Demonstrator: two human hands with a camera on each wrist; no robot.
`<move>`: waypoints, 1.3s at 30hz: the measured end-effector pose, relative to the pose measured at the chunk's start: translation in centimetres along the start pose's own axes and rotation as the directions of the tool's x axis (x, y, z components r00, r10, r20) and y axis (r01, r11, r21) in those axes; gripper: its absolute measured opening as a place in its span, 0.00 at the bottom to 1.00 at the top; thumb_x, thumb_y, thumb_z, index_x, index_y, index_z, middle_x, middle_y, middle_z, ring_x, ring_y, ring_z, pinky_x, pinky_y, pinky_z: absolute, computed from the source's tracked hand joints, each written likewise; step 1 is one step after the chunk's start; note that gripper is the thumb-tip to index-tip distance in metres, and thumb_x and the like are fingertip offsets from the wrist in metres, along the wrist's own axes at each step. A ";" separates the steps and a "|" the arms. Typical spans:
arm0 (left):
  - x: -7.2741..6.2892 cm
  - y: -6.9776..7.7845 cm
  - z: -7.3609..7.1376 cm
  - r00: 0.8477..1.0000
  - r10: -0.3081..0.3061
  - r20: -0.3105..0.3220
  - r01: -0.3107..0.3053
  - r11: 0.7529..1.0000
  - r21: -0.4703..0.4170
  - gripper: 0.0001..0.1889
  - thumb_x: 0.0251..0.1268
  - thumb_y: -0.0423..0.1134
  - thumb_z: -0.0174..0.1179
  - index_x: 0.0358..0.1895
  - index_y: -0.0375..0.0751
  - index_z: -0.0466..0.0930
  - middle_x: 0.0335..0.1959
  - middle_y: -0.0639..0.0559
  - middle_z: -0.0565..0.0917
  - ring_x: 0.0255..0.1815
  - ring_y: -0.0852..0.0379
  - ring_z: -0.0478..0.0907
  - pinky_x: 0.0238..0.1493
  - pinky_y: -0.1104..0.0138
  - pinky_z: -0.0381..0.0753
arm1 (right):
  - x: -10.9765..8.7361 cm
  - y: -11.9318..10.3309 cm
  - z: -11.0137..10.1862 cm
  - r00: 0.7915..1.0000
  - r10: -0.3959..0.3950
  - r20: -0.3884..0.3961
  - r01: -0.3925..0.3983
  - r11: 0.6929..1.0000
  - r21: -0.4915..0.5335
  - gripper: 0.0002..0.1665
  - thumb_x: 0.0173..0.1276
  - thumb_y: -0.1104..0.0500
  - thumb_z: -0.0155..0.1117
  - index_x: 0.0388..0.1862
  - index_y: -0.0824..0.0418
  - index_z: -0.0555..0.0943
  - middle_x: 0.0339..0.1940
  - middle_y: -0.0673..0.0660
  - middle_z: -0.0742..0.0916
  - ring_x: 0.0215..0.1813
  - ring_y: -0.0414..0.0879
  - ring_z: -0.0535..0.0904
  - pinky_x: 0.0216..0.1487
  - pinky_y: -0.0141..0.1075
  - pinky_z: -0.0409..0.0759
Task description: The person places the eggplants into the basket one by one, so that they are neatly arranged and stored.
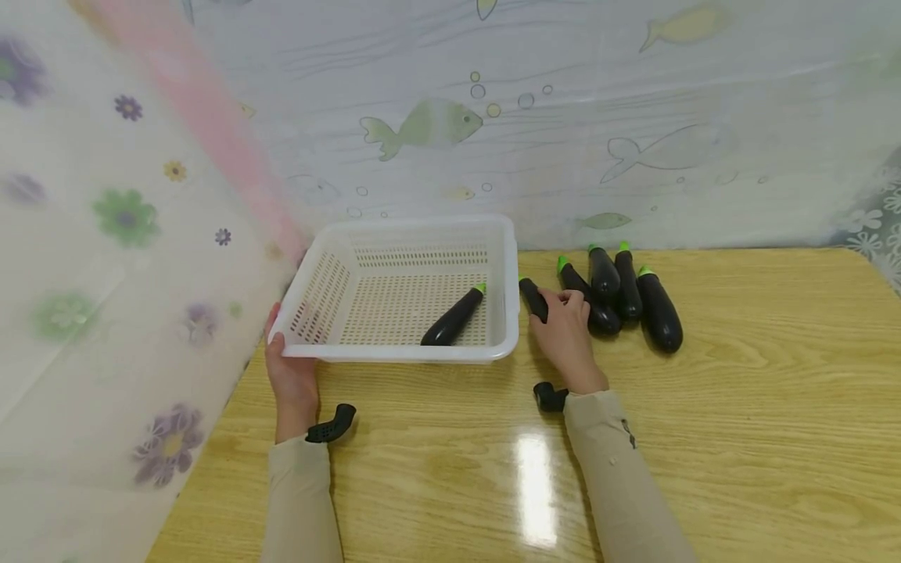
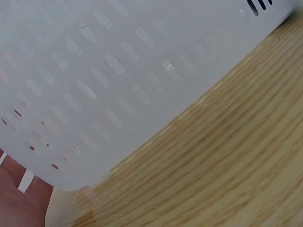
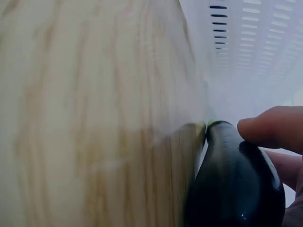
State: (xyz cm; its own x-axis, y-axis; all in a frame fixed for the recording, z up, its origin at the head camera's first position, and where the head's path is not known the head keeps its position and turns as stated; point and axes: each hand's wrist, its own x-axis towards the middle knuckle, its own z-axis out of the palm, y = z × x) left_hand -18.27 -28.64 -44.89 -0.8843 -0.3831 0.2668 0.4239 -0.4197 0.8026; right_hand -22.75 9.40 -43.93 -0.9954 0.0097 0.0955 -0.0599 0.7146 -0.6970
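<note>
Left hand [image 1: 292, 381] grips the basket [image 1: 359, 353], maybe to keep it still, while the right hand [image 1: 568, 338] holds an eggplant [image 1: 532, 298], with more eggplants [image 1: 660, 314] beside that hand.

Left sleeve [image 1: 300, 500]: beige, long. Right sleeve [image 1: 626, 493]: matching, bears dark mark [image 1: 629, 433] near cuff. Left wrist piece [image 1: 334, 426]: black, bent, perforated. Right wrist piece [image 1: 547, 397]: black.
</note>
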 end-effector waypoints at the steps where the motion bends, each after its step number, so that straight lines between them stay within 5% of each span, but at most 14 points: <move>1: 0.0 0.0 0.0 1.000 0.001 0.001 -0.001 1.000 -0.001 0.26 0.62 0.46 0.44 0.66 0.53 0.58 0.65 0.47 0.61 0.65 0.47 0.55 0.62 0.53 0.51 | 0.0 0.0 0.0 1.000 0.001 0.013 -0.001 1.000 0.001 0.27 0.64 0.57 0.55 0.62 0.60 0.67 0.54 0.66 0.61 0.53 0.59 0.55 0.50 0.51 0.61; 11: 0.0 0.1 0.2 1.000 -0.006 -0.009 0.006 1.000 -0.007 0.26 0.62 0.46 0.43 0.66 0.53 0.57 0.65 0.47 0.60 0.65 0.46 0.54 0.61 0.53 0.51 | 0.2 0.1 -0.2 0.987 0.057 0.151 -0.050 0.997 -0.050 0.36 0.61 0.51 0.53 0.68 0.55 0.58 0.60 0.68 0.64 0.58 0.64 0.58 0.52 0.56 0.63; 39: -0.1 0.2 0.2 1.000 0.001 -0.004 -0.001 1.000 0.007 0.25 0.63 0.44 0.41 0.66 0.52 0.59 0.65 0.46 0.62 0.64 0.45 0.57 0.61 0.52 0.52 | 0.2 -0.4 -1.1 0.971 0.146 0.187 -0.172 0.977 0.129 0.37 0.66 0.36 0.38 0.68 0.53 0.56 0.66 0.60 0.65 0.63 0.59 0.61 0.58 0.54 0.60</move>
State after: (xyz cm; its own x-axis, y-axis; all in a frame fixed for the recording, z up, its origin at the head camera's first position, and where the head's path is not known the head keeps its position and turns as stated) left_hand -18.16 -28.56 -44.67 -0.8832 -0.3869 0.2651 0.4232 -0.4138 0.8061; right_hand -22.86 9.88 -42.91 -0.9897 -0.0172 -0.1419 0.1026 0.6060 -0.7888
